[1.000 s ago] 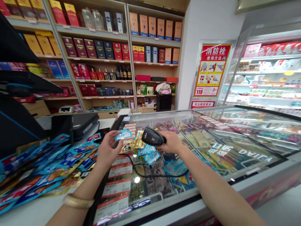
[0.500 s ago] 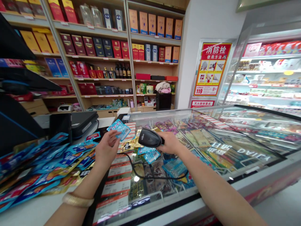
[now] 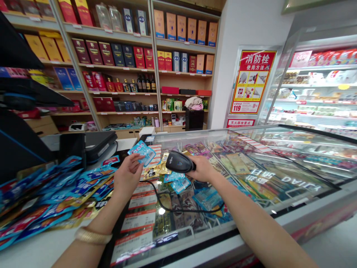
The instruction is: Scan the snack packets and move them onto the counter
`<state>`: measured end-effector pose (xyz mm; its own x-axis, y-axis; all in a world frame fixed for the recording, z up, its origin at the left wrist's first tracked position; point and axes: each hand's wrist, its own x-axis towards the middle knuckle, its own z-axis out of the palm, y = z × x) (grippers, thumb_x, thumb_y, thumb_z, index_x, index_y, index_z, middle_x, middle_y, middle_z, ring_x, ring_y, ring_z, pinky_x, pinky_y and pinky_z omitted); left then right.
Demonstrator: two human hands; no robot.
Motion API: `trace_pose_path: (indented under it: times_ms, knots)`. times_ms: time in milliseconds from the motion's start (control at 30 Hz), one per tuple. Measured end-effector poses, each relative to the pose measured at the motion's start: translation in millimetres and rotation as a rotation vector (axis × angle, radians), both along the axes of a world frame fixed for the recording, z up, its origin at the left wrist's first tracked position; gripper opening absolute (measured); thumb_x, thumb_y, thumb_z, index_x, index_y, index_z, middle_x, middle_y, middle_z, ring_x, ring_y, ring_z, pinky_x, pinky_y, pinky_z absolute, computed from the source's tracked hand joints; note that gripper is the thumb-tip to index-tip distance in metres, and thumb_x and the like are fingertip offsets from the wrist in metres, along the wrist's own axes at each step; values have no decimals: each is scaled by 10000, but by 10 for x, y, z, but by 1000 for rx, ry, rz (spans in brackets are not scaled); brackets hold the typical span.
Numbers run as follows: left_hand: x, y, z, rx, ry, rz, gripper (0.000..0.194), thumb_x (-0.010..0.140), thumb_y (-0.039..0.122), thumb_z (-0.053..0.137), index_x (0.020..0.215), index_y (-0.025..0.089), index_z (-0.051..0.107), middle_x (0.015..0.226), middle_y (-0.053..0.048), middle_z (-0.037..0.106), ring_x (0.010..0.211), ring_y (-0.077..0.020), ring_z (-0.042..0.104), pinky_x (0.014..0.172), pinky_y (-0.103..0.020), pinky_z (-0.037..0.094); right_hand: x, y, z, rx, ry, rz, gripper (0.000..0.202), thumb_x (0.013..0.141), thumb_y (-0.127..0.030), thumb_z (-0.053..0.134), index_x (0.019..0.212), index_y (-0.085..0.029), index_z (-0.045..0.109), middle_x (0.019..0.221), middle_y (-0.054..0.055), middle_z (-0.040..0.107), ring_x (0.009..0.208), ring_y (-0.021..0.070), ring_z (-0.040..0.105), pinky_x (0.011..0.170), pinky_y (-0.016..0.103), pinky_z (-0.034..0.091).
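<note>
My left hand (image 3: 128, 172) grips a light-blue snack packet (image 3: 141, 152) by its near edge, above the freezer's left side. My right hand (image 3: 203, 168) is wrapped round the handle of a black barcode scanner (image 3: 180, 161), whose head points left toward that packet. A black cable (image 3: 178, 210) loops over the glass below the scanner. Beneath the scanner, several light-blue packets (image 3: 180, 184) and gold packets (image 3: 152, 172) lie on the glass. To the left of my left forearm, a large heap of blue, red and gold snack packets (image 3: 80, 188) covers the counter.
The glass-topped freezer (image 3: 262, 214) stretches to the right, with wrapped goods inside. A row of price labels (image 3: 139, 217) runs along its left edge. At the left stand a dark monitor (image 3: 16, 141) and a black machine (image 3: 99, 145). Shelves of boxes (image 3: 122, 56) line the back.
A small glow now shows on top of the scanner. The hands, packet and scanner are almost in the same place, and the whole view has shifted very slightly.
</note>
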<state>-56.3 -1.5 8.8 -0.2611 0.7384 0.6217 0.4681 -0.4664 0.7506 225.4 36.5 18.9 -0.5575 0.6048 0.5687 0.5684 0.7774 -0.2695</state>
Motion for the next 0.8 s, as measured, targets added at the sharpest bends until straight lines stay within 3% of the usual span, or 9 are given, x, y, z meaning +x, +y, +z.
trace_pose_path:
  times_ms: [133, 267, 333, 400, 533, 633, 733, 800]
  knots:
    - [26, 24, -14, -26, -29, -46, 426, 742, 391, 638, 1096, 179, 534, 1130, -149, 699, 1004, -244, 696, 940, -434, 545, 30, 33, -16, 19, 26, -59, 317, 705, -278, 679, 1013, -203, 680, 950, 65, 739, 872, 234, 682, 740, 281, 475]
    - [141, 73, -95, -147, 28, -254, 486, 761, 430, 601, 1162, 160, 558, 1228, -172, 662, 1008, -242, 697, 936, -418, 539, 121, 115, -31, 40, 60, -159, 315, 722, -263, 643, 1028, -196, 680, 958, 73, 737, 898, 245, 678, 764, 292, 474]
    - [205, 92, -144, -214, 124, -328, 483, 767, 433, 578, 1173, 171, 590, 1167, -152, 695, 1031, -256, 690, 907, -404, 548, 189, 159, -32, 40, 53, -230, 280, 723, -261, 639, 990, -188, 686, 929, 79, 735, 883, 253, 676, 749, 297, 470]
    - [233, 106, -168, -248, 268, -304, 440, 778, 410, 551, 1153, 194, 632, 1036, -121, 737, 970, -261, 707, 854, -397, 562, 263, 198, -31, 29, 41, -310, 261, 731, -268, 639, 974, -186, 690, 919, 86, 735, 875, 261, 675, 734, 302, 467]
    - [77, 102, -73, -145, 527, -46, 388, 792, 327, 488, 1109, 208, 677, 998, -112, 734, 886, -256, 700, 858, -401, 540, 396, 260, -43, 0, 24, -435, 306, 757, -311, 643, 1036, -193, 684, 945, 90, 737, 871, 263, 673, 738, 311, 464]
    - [-222, 33, 82, -80, 652, 289, 391, 773, 314, 514, 1109, 196, 674, 1085, -158, 705, 1004, -328, 657, 924, -478, 489, 449, 297, -69, 5, 27, -490, 328, 762, -325, 646, 1056, -185, 681, 927, 94, 735, 854, 266, 671, 718, 310, 462]
    - [-543, -57, 179, -193, 713, 661, 405, 727, 358, 592, 1085, 184, 667, 1091, -221, 682, 1056, -445, 609, 885, -607, 447, 455, 317, -94, 26, 23, -501, 310, 764, -333, 645, 1038, -191, 682, 895, 83, 735, 836, 255, 673, 699, 299, 460]
    - [-696, -85, 170, -333, 714, 780, 404, 688, 409, 638, 1005, 161, 673, 1040, -258, 680, 1051, -497, 594, 841, -655, 430, 441, 317, -104, 40, 3, -503, 296, 763, -340, 649, 1019, -195, 682, 896, 83, 736, 839, 255, 675, 699, 299, 462]
